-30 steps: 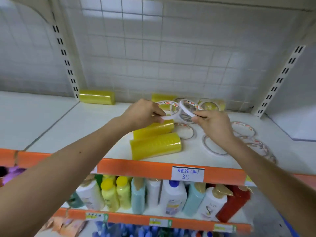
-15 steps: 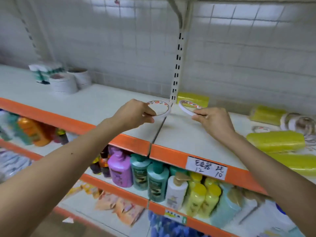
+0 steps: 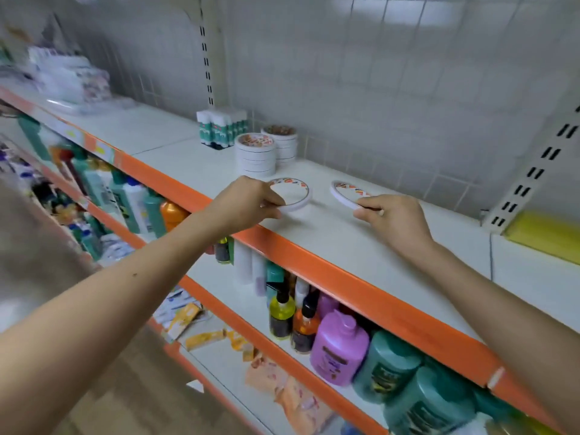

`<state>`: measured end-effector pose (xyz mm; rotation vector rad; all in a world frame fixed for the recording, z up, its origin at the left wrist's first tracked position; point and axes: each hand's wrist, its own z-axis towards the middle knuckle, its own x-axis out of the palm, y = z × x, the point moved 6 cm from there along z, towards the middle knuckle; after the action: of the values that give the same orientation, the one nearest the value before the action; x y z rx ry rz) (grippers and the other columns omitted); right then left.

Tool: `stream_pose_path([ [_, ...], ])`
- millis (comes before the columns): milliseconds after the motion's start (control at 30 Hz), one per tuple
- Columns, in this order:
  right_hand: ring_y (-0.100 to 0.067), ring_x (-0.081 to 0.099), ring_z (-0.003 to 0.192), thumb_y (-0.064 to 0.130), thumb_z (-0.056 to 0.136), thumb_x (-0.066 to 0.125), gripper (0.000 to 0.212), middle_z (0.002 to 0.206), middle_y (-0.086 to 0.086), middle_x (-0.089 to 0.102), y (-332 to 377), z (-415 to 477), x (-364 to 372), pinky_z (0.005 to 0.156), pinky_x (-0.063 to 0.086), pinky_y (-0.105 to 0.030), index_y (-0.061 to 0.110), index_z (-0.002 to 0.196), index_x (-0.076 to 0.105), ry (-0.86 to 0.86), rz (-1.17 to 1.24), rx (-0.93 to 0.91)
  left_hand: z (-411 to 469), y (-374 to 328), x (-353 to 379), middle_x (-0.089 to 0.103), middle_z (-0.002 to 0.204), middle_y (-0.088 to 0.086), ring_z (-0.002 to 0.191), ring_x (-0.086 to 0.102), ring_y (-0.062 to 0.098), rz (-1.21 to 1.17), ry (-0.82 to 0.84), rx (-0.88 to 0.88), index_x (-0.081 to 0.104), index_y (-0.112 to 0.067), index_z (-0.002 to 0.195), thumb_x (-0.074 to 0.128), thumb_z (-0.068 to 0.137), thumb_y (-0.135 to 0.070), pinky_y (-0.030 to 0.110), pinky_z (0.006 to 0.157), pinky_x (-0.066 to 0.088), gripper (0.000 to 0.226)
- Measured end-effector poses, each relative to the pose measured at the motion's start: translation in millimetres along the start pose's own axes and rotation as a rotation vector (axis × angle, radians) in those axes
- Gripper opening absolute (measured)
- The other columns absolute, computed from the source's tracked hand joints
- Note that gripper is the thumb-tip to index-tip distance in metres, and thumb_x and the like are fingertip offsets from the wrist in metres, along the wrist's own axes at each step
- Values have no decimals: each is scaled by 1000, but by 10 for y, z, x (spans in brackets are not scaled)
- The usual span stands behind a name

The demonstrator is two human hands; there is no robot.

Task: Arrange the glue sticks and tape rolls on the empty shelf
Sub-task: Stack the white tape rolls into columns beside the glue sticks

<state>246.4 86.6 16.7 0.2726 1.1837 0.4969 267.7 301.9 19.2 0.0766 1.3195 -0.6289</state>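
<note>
Left hand (image 3: 248, 200) pinches a tape roll (image 3: 290, 195), right hand (image 3: 396, 221) pinches a second roll (image 3: 350, 195) (tilted), both over the shelf (image 3: 329, 233); stacked rolls (image 3: 255, 155) just beyond left hand.

Carried leftward along the shelf (image 3: 361, 246), away from the yellow pack (image 3: 546, 237) to just before the tape-roll stacks (image 3: 255, 155) and glue sticks (image 3: 219, 128), with the left roll (image 3: 292, 194) in the left hand (image 3: 248, 202) lowered seemingly onto the surface and the right roll (image 3: 346, 194) in the right hand (image 3: 395, 221) brought low beside it.
</note>
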Motion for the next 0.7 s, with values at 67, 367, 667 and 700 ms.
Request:
stream_pose_path([
  [67,-32,59,96,22,85,59,18,99,-16,68,125,232,157,84,46,-43,8,93,70,0,18,-5,128,248,-91,71,97,10,90,61,27,12,-19,11,72,-14,102,68,81,-19,34,80,46,22],
  [367,-32,60,100,18,84,62,19,102,-17,69,581,1189,623,87,46,-42,5,95,70,-55,72,29,748,1139,-459,70,94,11,88,61,30,0,-58,75,72,-12,98,68,82,-19,39,77,48,19],
  [667,-30,59,105,19,85,61,22,109,-13,68,764,1489,835,91,42,-39,8,103,69,-94,15,155,1205,1585,-452,69,107,6,99,60,24,-44,6,206,69,-16,109,66,83,-20,27,85,45,27],
  [700,-31,59,104,20,86,61,22,108,-14,68,775,1486,861,90,41,-39,8,102,70,-98,-7,174,1240,1617,-450,69,106,7,98,60,25,-51,11,238,69,-16,109,66,83,-20,31,85,46,26],
])
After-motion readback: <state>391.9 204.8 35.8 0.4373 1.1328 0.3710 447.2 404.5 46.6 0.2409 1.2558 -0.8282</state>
